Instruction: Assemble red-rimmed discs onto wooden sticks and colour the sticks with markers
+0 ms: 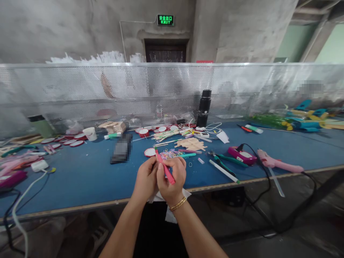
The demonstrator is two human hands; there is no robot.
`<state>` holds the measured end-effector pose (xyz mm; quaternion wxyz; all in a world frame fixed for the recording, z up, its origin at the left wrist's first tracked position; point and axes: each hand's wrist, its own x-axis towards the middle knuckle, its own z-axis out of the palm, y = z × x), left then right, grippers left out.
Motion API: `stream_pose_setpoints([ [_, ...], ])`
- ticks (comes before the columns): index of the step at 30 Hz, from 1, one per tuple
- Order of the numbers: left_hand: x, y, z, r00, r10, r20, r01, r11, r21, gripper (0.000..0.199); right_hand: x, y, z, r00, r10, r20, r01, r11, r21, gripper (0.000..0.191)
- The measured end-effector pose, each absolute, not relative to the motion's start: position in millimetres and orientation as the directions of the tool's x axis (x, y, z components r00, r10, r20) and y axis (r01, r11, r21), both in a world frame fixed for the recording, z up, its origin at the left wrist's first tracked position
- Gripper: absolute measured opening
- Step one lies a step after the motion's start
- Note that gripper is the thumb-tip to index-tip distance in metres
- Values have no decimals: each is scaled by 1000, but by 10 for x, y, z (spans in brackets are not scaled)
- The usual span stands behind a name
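Note:
My right hand is closed around a pink pen-shaped thing, tilted with its lower end toward me. A small green tip shows at its far end. Close beside it, my left hand has its fingers bent and pressed together near that far end; what they pinch is hidden. Just beyond the hands lies a heap of small colourful rubber bands, with a round red-rimmed lid to its left. A teal stick lies to the right of the heap.
Wooden craft sticks lie behind the heap. On the right are teal-handled pliers, a white marker, a purple device and a pink glue gun. A phone lies left; a black bottle stands by the mesh screen.

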<state>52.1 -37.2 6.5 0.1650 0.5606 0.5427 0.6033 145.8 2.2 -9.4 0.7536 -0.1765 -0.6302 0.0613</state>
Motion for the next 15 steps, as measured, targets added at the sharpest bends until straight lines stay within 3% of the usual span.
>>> stream_pose_setpoints([
  [15,527,-374,75,-316,805,502,431,-349,832,17,1462,23,-101,181,316,931,138,929,-343,7],
])
